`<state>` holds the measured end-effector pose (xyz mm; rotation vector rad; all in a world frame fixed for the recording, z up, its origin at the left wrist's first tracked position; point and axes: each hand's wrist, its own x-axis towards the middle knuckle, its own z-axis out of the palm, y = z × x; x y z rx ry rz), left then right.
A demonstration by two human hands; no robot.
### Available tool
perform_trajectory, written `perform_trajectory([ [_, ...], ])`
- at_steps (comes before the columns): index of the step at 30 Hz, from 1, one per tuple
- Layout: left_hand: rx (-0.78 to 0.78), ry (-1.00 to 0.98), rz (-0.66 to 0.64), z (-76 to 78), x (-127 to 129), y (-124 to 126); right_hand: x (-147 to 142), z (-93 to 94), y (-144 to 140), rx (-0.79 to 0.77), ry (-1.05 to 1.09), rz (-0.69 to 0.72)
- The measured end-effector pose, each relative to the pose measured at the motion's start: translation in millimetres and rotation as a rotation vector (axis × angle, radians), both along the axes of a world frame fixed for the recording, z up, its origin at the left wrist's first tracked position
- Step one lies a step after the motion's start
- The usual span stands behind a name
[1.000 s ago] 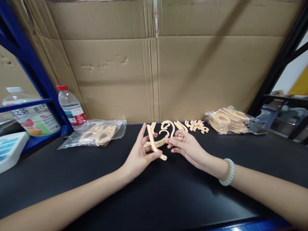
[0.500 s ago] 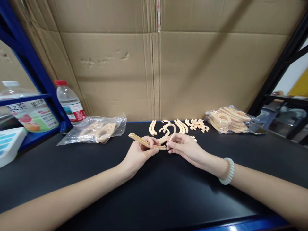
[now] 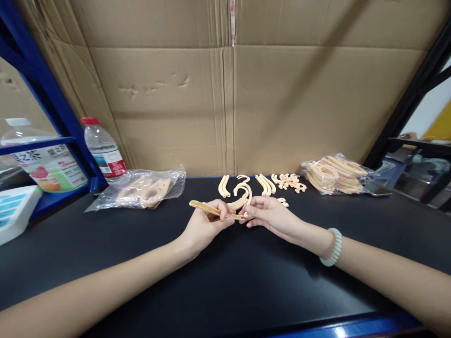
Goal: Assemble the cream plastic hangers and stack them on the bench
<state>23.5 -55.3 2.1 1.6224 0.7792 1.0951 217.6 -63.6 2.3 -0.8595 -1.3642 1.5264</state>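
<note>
Left hand [image 3: 203,226] pinching beige hanger arm [image 3: 207,209], right hand [image 3: 269,215] fingers pressed on hooked hanger piece [image 3: 242,197], both above black table [image 3: 225,277], loose parts [image 3: 262,184] just behind.

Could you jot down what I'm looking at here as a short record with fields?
Surface: black table
Left hand: holds a long cream plastic bar
Right hand: holds a cream hook piece against the bar's end
Behind the hands: loose cream parts
Left: clear bag of parts, water bottle
Right: second bag of parts
Backdrop: cardboard sheet
</note>
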Motion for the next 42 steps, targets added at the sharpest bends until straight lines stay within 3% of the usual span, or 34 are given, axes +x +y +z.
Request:
perform_trajectory([
  [17,0.01,-0.004,0.006,3.2,2.0,-4.1,0.8,2.1,-1.4,-0.031,-0.019,0.018],
  [24,0.019,-0.027,-0.05,5.4,2.5,-5.7,-0.5,2.1,-2.8,-0.009,-0.014,0.015],
  [32,0.105,0.04,-0.048,5.8,3.0,-7.4,-7.6,-1.0,-4.3,0.01,0.011,-0.057],
  [42,0.107,0.046,-0.089,5.5,2.2,-6.5,-10.9,-6.9,-2.9,0.076,-0.069,-0.145],
])
